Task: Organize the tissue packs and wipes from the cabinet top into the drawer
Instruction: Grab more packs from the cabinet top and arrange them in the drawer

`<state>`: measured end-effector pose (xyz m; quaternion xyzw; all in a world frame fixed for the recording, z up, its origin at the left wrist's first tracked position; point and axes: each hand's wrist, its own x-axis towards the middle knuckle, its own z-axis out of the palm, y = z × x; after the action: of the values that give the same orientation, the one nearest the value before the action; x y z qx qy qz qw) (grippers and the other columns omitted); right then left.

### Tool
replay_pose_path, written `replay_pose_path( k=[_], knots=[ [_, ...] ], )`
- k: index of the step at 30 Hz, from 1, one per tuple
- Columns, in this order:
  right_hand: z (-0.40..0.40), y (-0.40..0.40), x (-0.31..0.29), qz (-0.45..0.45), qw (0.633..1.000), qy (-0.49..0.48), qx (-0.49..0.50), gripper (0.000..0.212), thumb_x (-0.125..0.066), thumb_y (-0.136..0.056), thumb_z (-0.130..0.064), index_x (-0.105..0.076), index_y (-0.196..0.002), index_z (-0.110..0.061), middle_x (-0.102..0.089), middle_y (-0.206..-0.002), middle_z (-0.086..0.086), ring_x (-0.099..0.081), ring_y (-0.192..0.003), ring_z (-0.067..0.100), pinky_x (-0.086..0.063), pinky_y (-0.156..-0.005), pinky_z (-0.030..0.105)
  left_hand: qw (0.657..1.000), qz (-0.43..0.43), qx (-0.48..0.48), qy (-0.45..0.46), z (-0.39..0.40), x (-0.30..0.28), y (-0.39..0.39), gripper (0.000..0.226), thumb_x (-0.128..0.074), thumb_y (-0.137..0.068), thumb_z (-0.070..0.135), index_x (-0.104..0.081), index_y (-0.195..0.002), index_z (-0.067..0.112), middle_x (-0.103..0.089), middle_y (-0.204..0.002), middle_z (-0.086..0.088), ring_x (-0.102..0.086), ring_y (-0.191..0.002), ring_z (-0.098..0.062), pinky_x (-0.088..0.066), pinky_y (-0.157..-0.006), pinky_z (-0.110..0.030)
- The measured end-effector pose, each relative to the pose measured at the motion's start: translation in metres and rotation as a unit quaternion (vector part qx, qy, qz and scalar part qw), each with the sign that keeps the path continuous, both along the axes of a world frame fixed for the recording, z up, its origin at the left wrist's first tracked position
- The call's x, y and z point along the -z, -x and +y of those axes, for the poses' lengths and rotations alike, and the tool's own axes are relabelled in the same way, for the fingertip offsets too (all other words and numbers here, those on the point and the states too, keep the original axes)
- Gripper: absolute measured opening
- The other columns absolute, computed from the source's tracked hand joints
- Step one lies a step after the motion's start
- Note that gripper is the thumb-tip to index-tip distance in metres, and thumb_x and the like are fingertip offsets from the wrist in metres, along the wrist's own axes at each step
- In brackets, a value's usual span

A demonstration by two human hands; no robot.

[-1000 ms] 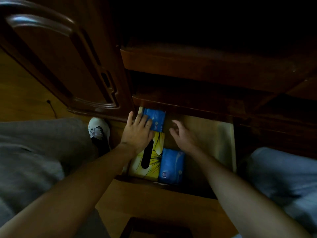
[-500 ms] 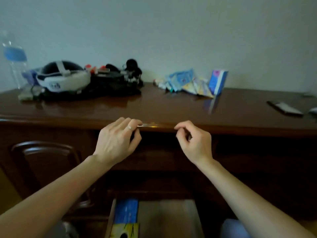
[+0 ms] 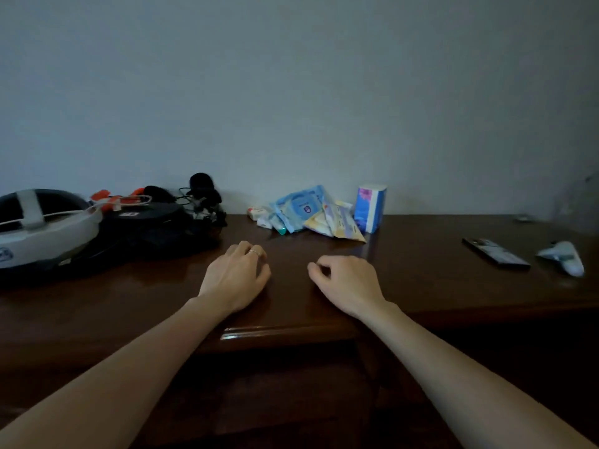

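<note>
Tissue packs [image 3: 319, 212] heaped centre frame: light, soft, slippery film; pinch across body. Left hand [image 3: 236, 275], right hand [image 3: 348, 281] loosely curled, holding nothing.

On the bench [image 3: 421, 270], a heap of wipe packs [image 3: 308, 212] lies at centre frame against the wall, an upright tissue pack [image 3: 370, 207] touching its right side. A headset [image 3: 42, 228] sits far left, a phone [image 3: 495, 251] right, both hands lower centre.
</note>
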<state>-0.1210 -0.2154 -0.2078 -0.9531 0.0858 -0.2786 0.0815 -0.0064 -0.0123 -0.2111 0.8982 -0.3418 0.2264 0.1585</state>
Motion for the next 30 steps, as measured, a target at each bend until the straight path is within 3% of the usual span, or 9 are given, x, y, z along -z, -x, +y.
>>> replay_pose_path(
  k=[7,12,15,18,20,22,24,27,30],
  knots=[
    [-0.108,-0.081,-0.028,-0.072,0.981,-0.095,0.155,0.026,-0.049,-0.098,-0.042,-0.059,-0.119,-0.031,-0.071,-0.110,0.000,-0.067,-0.101,0.026,-0.044,-0.069,0.034,0.996,0.052,0.045,0.057,-0.132,-0.012,-0.051,0.036,-0.053,-0.094,0.038,-0.056,-0.128,0.026,-0.059,-0.126,-0.004,-0.056,-0.115,-0.024,-0.049,-0.088,-0.041],
    [-0.184,-0.147,-0.032,-0.085,0.979,-0.040,0.183,0.055,-0.057,-0.096,-0.039,-0.037,-0.146,-0.035,-0.038,-0.150,0.010,-0.045,-0.132,0.034,-0.046,-0.080,0.040,0.994,0.000,0.109,0.009,-0.195,0.010,-0.092,0.061,-0.047,-0.094,0.052,-0.033,-0.151,0.035,-0.041,-0.151,-0.005,-0.038,-0.140,-0.025,-0.033,-0.113,-0.046],
    [-0.208,-0.183,-0.047,-0.108,0.975,-0.043,0.188,0.065,-0.060,-0.095,-0.045,-0.028,-0.152,-0.041,-0.007,-0.166,0.013,-0.020,-0.149,0.038,-0.048,-0.099,0.053,0.994,-0.032,0.107,-0.008,-0.225,0.012,-0.114,0.064,-0.035,-0.092,0.067,-0.030,-0.152,0.043,-0.033,-0.158,-0.009,-0.027,-0.147,-0.028,-0.023,-0.119,-0.051],
    [-0.227,-0.214,-0.060,-0.058,0.975,-0.098,0.191,0.068,-0.062,-0.090,-0.059,-0.036,-0.150,-0.042,0.003,-0.168,0.012,-0.008,-0.152,0.040,-0.041,-0.106,0.057,0.992,-0.019,0.107,-0.062,-0.249,0.015,-0.135,0.062,-0.035,-0.091,0.072,-0.041,-0.146,0.044,-0.030,-0.160,-0.010,-0.021,-0.150,-0.030,-0.018,-0.121,-0.051],
    [-0.230,-0.225,-0.059,-0.010,0.973,-0.094,0.210,0.065,-0.065,-0.085,-0.064,-0.049,-0.139,-0.032,-0.024,-0.158,0.017,-0.032,-0.140,0.043,-0.044,-0.098,0.050,0.989,-0.017,0.128,-0.075,-0.257,0.014,-0.143,0.051,-0.039,-0.095,0.063,-0.057,-0.136,0.038,-0.044,-0.148,-0.009,-0.033,-0.142,-0.030,-0.029,-0.117,-0.048],
    [-0.230,-0.231,-0.058,-0.018,0.967,-0.048,0.249,0.059,-0.068,-0.085,-0.058,-0.052,-0.130,-0.024,-0.040,-0.140,0.017,-0.049,-0.119,0.042,-0.044,-0.080,0.042,0.988,0.004,0.145,-0.054,-0.259,0.011,-0.144,0.042,-0.044,-0.098,0.055,-0.067,-0.122,0.030,-0.054,-0.126,-0.005,-0.049,-0.122,-0.025,-0.044,-0.100,-0.044],
    [-0.227,-0.228,-0.063,-0.034,0.960,-0.022,0.276,0.046,-0.069,-0.090,-0.044,-0.054,-0.127,-0.019,-0.043,-0.135,0.017,-0.054,-0.109,0.041,-0.040,-0.069,0.038,0.987,0.007,0.154,-0.044,-0.261,0.009,-0.139,0.035,-0.046,-0.100,0.047,-0.068,-0.113,0.022,-0.057,-0.116,-0.003,-0.056,-0.108,-0.024,-0.048,-0.087,-0.041],
    [-0.222,-0.209,-0.066,-0.055,0.963,-0.014,0.262,0.032,-0.070,-0.091,-0.029,-0.058,-0.119,-0.019,-0.046,-0.129,0.014,-0.056,-0.104,0.039,-0.040,-0.068,0.037,0.989,-0.015,0.133,-0.064,-0.256,0.005,-0.125,0.027,-0.046,-0.103,0.041,-0.062,-0.105,0.020,-0.066,-0.106,-0.005,-0.064,-0.095,-0.025,-0.048,-0.073,-0.037],
    [-0.213,-0.175,-0.065,-0.058,0.976,-0.025,0.207,0.028,-0.073,-0.089,-0.034,-0.055,-0.108,-0.024,-0.046,-0.122,0.008,-0.056,-0.100,0.036,-0.039,-0.071,0.037,0.986,-0.029,0.125,-0.110,-0.238,0.001,-0.101,0.028,-0.041,-0.104,0.041,-0.059,-0.112,0.020,-0.069,-0.105,-0.007,-0.067,-0.092,-0.026,-0.054,-0.076,-0.040]
  ],
)
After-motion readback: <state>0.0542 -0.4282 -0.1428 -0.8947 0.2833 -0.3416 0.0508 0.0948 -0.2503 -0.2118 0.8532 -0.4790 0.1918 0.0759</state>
